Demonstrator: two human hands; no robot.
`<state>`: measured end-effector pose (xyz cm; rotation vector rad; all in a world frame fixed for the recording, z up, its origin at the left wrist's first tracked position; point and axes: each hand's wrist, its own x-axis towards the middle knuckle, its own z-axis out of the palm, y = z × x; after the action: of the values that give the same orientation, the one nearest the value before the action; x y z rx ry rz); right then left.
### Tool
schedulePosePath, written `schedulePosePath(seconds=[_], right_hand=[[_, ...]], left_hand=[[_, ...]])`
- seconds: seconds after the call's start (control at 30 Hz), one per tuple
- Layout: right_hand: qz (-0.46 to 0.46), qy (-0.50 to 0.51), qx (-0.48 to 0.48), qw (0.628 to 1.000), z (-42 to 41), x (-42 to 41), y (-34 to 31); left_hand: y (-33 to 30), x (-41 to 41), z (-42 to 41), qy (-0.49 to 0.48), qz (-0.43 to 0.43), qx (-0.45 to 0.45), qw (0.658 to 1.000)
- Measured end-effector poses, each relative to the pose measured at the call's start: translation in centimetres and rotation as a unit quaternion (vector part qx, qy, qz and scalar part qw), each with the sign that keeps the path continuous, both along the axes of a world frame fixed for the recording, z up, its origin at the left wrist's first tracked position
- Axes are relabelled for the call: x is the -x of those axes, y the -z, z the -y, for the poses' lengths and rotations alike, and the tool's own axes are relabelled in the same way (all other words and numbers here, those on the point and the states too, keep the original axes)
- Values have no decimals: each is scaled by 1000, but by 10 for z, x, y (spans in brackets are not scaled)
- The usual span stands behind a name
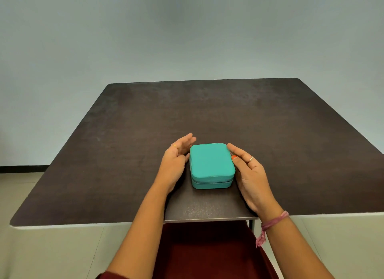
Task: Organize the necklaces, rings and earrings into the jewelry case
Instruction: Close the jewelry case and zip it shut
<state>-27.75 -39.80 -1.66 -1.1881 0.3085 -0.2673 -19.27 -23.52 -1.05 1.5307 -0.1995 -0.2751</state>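
Teal jewelry case [211, 164] sits on the dark brown table [291, 133], near the front edge, roughly centred left to right. Lid is down; the zipper seam runs around the side with the two halves flush. Rounded corners, flat on the table, not tilted.

Left hand [175, 163] is just beside the case's left side, palm facing the case, fingers straight and loosely together, pointing away from the person. Fingertips reach past the case's far left corner. Hand is apart from the case or barely grazing it; cannot tell which from this angle. It holds nothing. A small orange mark shows near the top of the index finger.

Right hand [249, 174] mirrors it on the right side, palm facing in, fingers straight and relaxed, holding nothing. Thumb with an orange-painted nail lies against the case's top right edge; the rest of the hand runs along the right side, close to or touching it. A thin ring [251, 158] is on one finger of this hand. A pink thread band [272, 223] wraps the right wrist, with a loose tassel end hanging down.

Both forearms come in from the bottom of the frame, over the table's front edge. Dark red fabric [207, 251] shows under the table between the arms, and a dark red sleeve edge at the left elbow.

Behind the table: plain pale wall [187, 29], light floor with a dark baseboard strip at left.
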Motion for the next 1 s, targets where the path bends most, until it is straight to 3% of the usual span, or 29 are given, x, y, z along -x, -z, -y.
schedulePosePath(seconds=[0.07,0.2,0.33,0.6,0.8,1.0], right_hand=[[-7,-20,53,998,-1,-1,1],[-42,-58,166,983,-3,-4,-6],[-50,-76,290,953,-10,-8,-10],[-31,-46,361,931,-18,-10,-9],[-41,-45,388,920,-16,-12,-4],[-39,-44,401,914,-15,-11,-3]], left_hand=[[-3,-13,-2,67,62,-106,990],[-9,-33,-5,168,182,-302,921],[-12,-45,-6,230,233,-359,874],[-17,-60,-17,246,313,-419,816],[-13,-46,-23,177,334,-423,824],[-5,-23,-43,123,286,-357,881]])
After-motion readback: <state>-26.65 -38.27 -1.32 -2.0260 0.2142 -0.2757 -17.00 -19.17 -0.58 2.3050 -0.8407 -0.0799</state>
